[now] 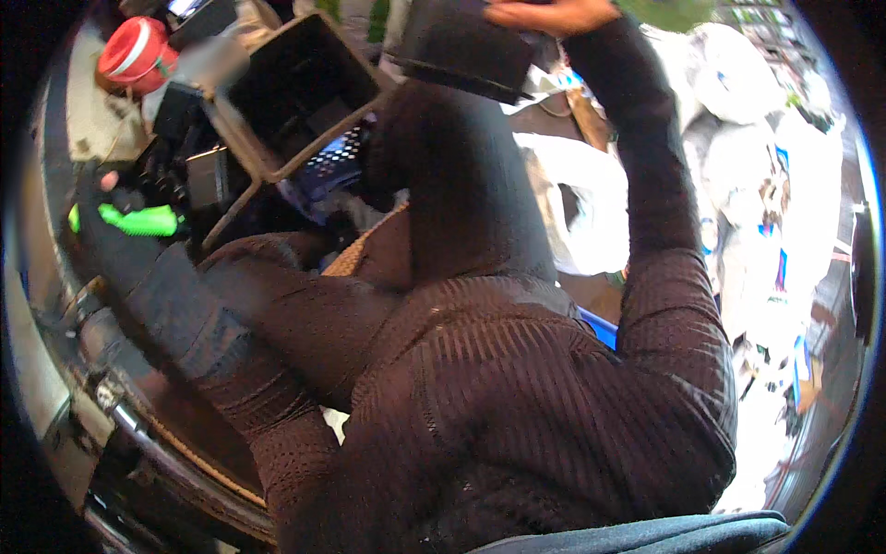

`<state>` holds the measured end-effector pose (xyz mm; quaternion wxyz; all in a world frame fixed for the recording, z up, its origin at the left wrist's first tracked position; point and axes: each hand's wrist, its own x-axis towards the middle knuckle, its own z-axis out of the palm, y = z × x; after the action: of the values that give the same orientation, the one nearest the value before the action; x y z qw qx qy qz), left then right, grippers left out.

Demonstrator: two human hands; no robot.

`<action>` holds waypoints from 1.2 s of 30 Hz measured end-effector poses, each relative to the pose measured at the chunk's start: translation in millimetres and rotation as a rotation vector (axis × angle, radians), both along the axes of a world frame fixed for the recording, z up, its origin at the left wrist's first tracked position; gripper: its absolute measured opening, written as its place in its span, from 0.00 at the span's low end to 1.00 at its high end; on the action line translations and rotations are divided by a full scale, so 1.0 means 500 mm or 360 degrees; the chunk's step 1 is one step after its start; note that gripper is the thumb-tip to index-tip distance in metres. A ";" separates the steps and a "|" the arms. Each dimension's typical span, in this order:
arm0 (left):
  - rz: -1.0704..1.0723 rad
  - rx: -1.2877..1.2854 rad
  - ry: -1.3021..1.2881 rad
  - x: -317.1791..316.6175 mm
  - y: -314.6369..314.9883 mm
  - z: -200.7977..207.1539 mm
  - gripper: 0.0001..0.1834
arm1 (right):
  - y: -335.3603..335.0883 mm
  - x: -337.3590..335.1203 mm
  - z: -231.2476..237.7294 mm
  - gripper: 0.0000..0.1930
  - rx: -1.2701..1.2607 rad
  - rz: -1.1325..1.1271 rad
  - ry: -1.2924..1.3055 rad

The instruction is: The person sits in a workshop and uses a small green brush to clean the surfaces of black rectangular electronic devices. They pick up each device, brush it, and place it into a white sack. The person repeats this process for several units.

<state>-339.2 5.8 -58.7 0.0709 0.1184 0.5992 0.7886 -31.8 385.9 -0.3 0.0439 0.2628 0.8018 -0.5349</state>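
Observation:
At the top edge, my right hand (558,14) is closed on the upper rim of a black plastic box (466,46), which is held above my right knee. The top of the box runs out of view. My left arm reaches out to the far left, and only a small patch of my left hand (109,180) shows; its fingers are hidden. Right by it lies a bright green ribbed thing (143,220), partly covered by the arm. Between my arms stands an open dark bin (269,174) with a tan rim.
A red tub with a white band (138,54) stands at the upper left. Beside the bin is a blue perforated basket (337,157). White plastic bags (591,208) and a large white heap (738,185) fill the right side. A metal tube (138,425) runs along the lower left.

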 end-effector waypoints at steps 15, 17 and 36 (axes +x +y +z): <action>0.0202 -0.0141 -0.0195 0.075 0.040 0.054 0.08 | -0.118 0.147 -0.098 0.16 0.0952 0.0200 0.0079; 0.0213 -0.0167 -0.0106 0.063 0.035 0.046 0.09 | -0.132 -0.038 -0.137 0.18 0.0946 0.0446 0.0201; 0.0347 -0.0603 -0.0023 0.006 0.002 0.027 0.14 | -0.090 -0.567 -0.720 0.23 0.1292 0.0533 -0.0827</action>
<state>-336.2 6.7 -45.1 0.0105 0.0319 0.7454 0.6658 -315.4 341.1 -360.3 0.2213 0.2508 0.9388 -0.0827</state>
